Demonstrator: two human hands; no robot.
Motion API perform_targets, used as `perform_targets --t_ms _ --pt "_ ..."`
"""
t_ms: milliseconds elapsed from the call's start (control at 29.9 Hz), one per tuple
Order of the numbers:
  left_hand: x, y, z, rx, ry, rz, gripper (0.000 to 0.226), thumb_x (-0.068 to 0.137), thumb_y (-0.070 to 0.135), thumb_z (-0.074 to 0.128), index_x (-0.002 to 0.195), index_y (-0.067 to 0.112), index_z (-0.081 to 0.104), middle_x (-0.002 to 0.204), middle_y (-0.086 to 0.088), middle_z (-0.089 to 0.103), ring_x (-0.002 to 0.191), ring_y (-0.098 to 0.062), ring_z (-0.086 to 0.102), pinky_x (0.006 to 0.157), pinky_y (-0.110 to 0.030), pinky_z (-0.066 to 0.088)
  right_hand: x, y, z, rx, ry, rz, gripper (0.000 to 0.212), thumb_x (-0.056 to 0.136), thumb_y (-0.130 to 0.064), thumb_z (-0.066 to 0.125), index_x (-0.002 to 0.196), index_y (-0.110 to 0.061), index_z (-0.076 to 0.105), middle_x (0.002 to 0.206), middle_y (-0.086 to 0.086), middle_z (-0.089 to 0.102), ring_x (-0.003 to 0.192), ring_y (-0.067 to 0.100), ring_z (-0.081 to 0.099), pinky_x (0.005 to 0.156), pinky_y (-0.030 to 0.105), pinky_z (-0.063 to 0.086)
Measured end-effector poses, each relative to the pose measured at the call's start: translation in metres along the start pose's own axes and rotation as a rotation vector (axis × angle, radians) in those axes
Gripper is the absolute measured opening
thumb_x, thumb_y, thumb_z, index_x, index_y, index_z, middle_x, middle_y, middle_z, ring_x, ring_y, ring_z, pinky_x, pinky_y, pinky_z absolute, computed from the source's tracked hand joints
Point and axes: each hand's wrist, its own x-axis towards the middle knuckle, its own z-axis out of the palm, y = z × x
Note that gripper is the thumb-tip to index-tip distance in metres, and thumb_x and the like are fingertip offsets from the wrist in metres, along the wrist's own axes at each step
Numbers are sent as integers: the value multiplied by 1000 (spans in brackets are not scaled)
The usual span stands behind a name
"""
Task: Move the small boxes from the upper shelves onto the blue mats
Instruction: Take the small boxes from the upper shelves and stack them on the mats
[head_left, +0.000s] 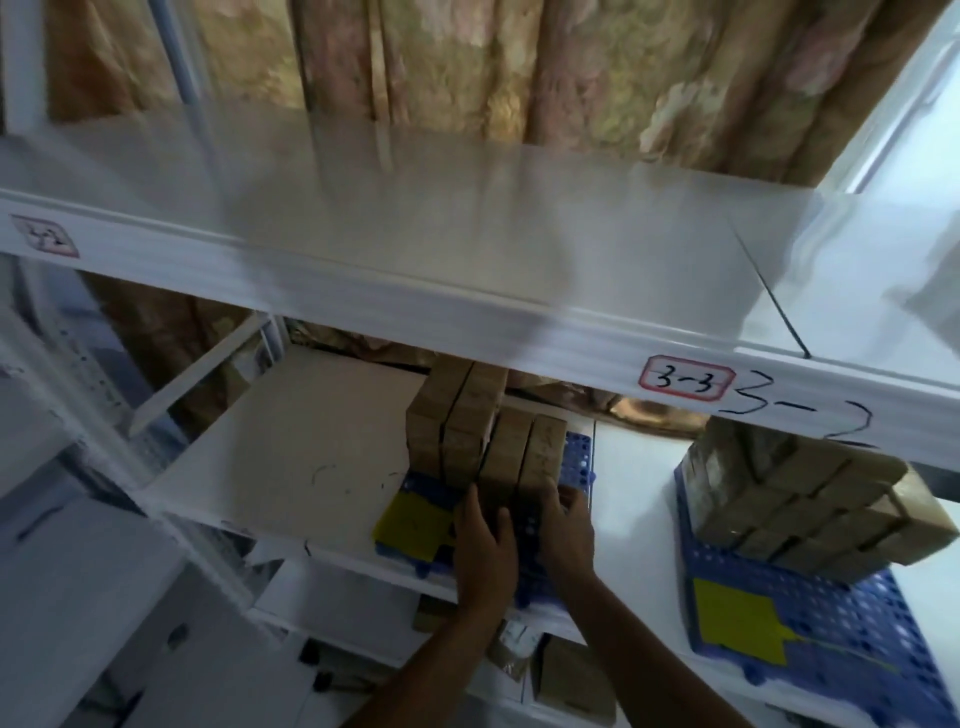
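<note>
Several small brown cardboard boxes (519, 457) stand upright in two rows on a blue perforated mat (579, 457) on the lower white shelf. My left hand (485, 545) presses the front-left face of the nearest two boxes, and my right hand (563, 525) holds their right front corner. Both hands grip this front pair. A second blue mat (831, 623) to the right carries a stepped stack of similar boxes (810, 509). The upper shelf (415, 218) above shows no boxes.
A red-bordered label reading 3-3 (687, 383) is stuck on the upper shelf's front edge. Yellow tags (410, 519) lie on both mats. More brown boxes (571, 680) sit on a shelf below. A patterned curtain (467, 62) hangs behind.
</note>
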Motion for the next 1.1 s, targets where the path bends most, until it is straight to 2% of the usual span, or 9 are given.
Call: perform_targets --t_ms 167,301,468,602,669,769,836,936,1103 --pt "-35 19 -16 -36 -34 52 53 105 40 43 154 21 36 153 -5 46 135 -23 50 104 -39 47 -30 2 -35 -69 43 -51 31 108 -46 39 121 -25 57 105 1 69 90 16 68 81 41 57" --pt "-94 59 -28 -85 -64 190 47 105 40 44 149 25 48 149 -1 52 134 -23 52 104 -35 44 -87 -15 -83 -69 78 -168 30 109 -42 42 112 -20 62 97 -2 68 84 15 65 75 33 49" --pt "-195 132 -48 -176 -122 362 44 104 45 45 141 26 57 139 1 62 127 -21 58 102 -36 48 -183 -47 -159 -156 128 -322 29 107 -42 42 94 -20 56 80 -8 55 84 19 56 77 32 38" --pt "-274 198 -54 -243 -166 535 44 98 54 44 132 32 62 135 6 63 120 -12 60 101 -37 51 -258 -85 -229 -70 213 -447 31 107 -39 45 118 -19 66 101 -7 65 98 17 62 81 32 41" --pt "-304 231 -52 -286 -185 602 45 94 59 44 130 38 61 135 6 62 117 -9 62 99 -37 53 -289 -106 -265 -46 249 -513 28 107 -37 45 116 -21 66 101 -4 66 98 18 63 81 33 42" --pt "-341 279 -46 -317 -193 715 39 101 44 50 136 32 60 130 11 62 113 -3 57 97 -24 44 -311 -129 -312 -49 304 -564 29 107 -37 44 119 -19 65 107 1 68 99 20 63 85 35 44" --pt "-356 304 -41 -339 -232 715 38 102 40 51 138 31 59 129 12 60 116 -6 57 97 -25 43 -314 -136 -339 -36 346 -605 29 107 -36 44 118 -19 65 108 -2 68 103 19 64 84 32 42" --pt "-362 335 -26 -354 -279 713 38 101 43 49 137 36 57 135 8 62 119 -14 60 104 -39 48 -304 -144 -375 -48 428 -612 34 107 -39 43 124 -17 63 113 -6 65 109 17 62 87 28 39" --pt "-333 384 10 -360 -276 743 35 102 39 47 135 32 57 134 4 64 121 -21 61 106 -39 47 -246 -160 -428 -106 520 -547 55 100 -60 40 137 -22 52 139 2 62 125 25 60 109 44 47"
